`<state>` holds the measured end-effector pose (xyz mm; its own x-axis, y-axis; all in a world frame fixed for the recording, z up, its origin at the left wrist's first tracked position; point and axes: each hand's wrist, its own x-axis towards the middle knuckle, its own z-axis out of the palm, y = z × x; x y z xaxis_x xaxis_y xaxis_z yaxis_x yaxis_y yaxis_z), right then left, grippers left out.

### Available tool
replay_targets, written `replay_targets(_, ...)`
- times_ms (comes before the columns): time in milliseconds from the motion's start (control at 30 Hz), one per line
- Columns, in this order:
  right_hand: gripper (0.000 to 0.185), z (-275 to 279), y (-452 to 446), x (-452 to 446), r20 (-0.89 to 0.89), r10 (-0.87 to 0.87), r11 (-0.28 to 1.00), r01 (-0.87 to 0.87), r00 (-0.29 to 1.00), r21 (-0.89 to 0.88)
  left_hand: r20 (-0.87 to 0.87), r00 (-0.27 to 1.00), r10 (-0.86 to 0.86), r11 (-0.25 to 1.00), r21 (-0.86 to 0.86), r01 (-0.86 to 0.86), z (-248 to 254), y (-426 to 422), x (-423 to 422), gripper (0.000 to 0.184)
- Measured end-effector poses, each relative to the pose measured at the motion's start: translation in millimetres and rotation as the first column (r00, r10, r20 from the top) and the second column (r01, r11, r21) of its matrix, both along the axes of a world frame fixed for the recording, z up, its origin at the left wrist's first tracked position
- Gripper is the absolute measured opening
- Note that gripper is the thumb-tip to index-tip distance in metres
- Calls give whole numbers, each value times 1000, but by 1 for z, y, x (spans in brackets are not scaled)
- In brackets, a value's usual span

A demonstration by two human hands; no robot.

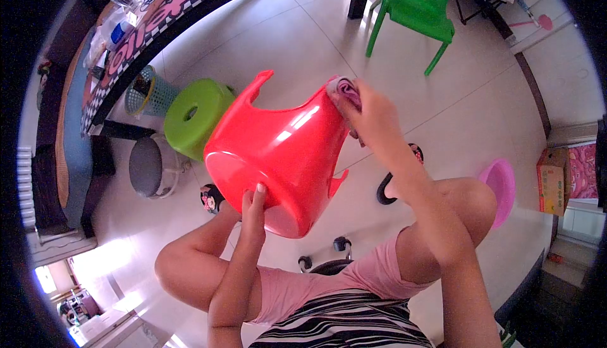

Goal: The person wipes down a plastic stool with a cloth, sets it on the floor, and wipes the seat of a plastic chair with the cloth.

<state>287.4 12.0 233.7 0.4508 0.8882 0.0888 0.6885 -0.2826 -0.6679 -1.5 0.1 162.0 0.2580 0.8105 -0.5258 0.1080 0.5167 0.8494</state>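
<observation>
A red plastic stool (278,133) is tilted in the air above my knees, its round seat toward me and its legs pointing away. My left hand (254,204) grips it at the seat, with fingers through or over the hole there; the thumb side shows on the red surface. My right hand (370,111) is closed round a bunched grey and pink cloth (345,91), which touches the end of one stool leg at the upper right.
A green stool (199,111), a grey round stool (147,166) and a mesh basket (152,93) stand at the left by a patterned table (161,6). A green chair (420,6) is ahead. A pink basin (499,190) and a box (553,180) sit at the right.
</observation>
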Motion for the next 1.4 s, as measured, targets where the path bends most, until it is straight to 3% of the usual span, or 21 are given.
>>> replay_targets(167,51,-14,5,22,11,-87,995,87,996,-52,-35,994,108,993,48,-106,-8,-3,-1,62)
replay_targets(433,51,-13,8,22,8,-95,995,95,995,-40,-106,993,46,998,50,-41,0,-2,0,61)
replay_targets(567,46,0,9,17,-33,-40,999,39,999,-21,-91,990,106,993,62,-101,17,1,11,59)
replay_targets(667,43,20,9,6,-42,36,999,-34,998,34,-1,1000,17,994,104,-17,32,11,18,59)
replay_targets(767,42,42,9,-5,-11,113,990,-111,994,87,-101,988,-117,991,55,123,20,30,11,67)
replay_targets(833,41,62,8,-12,4,159,983,-158,987,95,-23,992,-127,989,74,128,18,39,17,67)
replay_targets(933,38,93,7,-27,-123,265,961,-252,956,111,-38,991,-132,990,45,134,47,46,28,66)
replay_targets(1033,35,91,10,-44,-27,340,900,-317,940,298,44,988,-150,988,51,147,56,50,32,65)
replay_targets(1167,31,93,7,-50,-115,364,912,-328,924,248,100,977,-186,982,62,180,48,47,30,64)
replay_targets(1267,31,95,4,-48,-154,345,917,-297,926,268,90,991,-102,991,95,94,38,38,32,63)
replay_targets(1400,34,89,6,-40,-79,310,946,-299,947,129,149,985,-83,995,68,74,38,35,32,61)
